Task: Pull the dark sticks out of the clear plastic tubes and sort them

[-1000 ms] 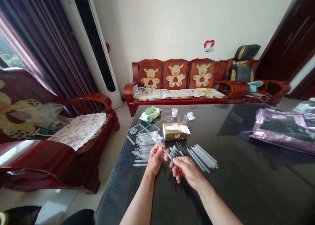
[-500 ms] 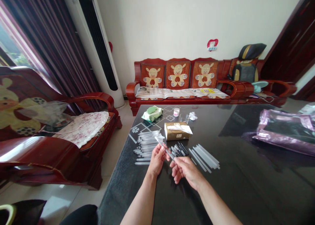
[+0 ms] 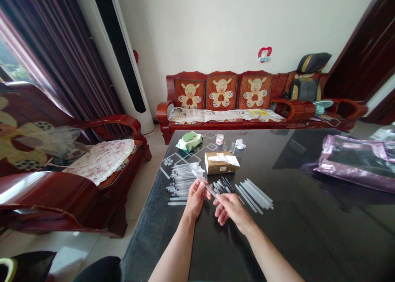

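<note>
Between my two hands runs a slim translucent plastic tube (image 3: 197,175), tilted with its far end up to the left. My left hand (image 3: 197,195) pinches it along its middle. At the near end, the thumb and forefinger of my right hand (image 3: 228,207) close on it, the other fingers curled loosely below. Left of my hands lies a pile of similar tubes (image 3: 183,179), and to the right is a row of plain translucent tubes (image 3: 254,194). Thin dark-and-clear sticks (image 3: 226,185) lie just beyond my right hand; their exact kind is too small to tell.
Behind the sticks stands a tissue pack (image 3: 221,166) on the black table (image 3: 296,241). Farther back are a green wipes pack (image 3: 189,141), a small white tub (image 3: 219,139) and a crumpled tissue (image 3: 240,143). A purple-edged clear bag (image 3: 354,166) lies at the right.
The view has shifted slightly. Both hands keep their grip on the tube, with my right fingers a little more curled in.
</note>
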`<state>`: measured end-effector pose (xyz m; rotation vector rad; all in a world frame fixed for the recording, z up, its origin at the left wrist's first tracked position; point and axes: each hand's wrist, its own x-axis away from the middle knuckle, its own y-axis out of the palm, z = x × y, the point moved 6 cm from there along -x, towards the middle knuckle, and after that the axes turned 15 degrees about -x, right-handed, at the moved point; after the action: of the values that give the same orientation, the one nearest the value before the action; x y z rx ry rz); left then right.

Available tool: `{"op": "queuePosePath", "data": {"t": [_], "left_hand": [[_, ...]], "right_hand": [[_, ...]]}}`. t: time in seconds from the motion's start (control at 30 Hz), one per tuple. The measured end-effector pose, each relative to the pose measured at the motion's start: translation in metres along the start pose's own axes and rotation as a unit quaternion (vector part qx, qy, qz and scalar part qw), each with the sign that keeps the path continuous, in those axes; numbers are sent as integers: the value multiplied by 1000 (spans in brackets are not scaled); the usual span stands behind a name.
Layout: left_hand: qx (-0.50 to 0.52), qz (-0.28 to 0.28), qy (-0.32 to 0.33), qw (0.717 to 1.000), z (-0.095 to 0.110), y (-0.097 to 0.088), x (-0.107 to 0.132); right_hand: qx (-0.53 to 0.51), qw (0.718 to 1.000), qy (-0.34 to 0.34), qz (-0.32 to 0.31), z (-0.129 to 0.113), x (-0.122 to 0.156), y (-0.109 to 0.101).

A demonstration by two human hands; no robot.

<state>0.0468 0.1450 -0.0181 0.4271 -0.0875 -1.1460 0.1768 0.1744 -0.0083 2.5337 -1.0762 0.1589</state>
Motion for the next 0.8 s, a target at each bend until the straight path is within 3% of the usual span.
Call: {"op": "queuePosePath", "data": {"t": [0.17, 0.37, 0.47, 0.57, 0.8], "left_hand": [[1, 0, -1, 1000, 0, 0, 0], [-2, 6, 4, 1000, -1, -2, 0], [-3, 13, 5, 1000, -1, -3, 0], [-7, 11, 7, 1000, -1, -4, -1], [-10, 16, 8, 1000, -1, -4, 0]], "right_hand": [[-37, 999, 5, -19, -2, 2, 4], [-34, 999, -13, 33, -4, 2, -1], [-81, 996, 29, 1, 1, 2, 4], [-94, 995, 23, -21, 1, 3, 6], [-17, 999, -12, 47, -4, 0, -2]]}}
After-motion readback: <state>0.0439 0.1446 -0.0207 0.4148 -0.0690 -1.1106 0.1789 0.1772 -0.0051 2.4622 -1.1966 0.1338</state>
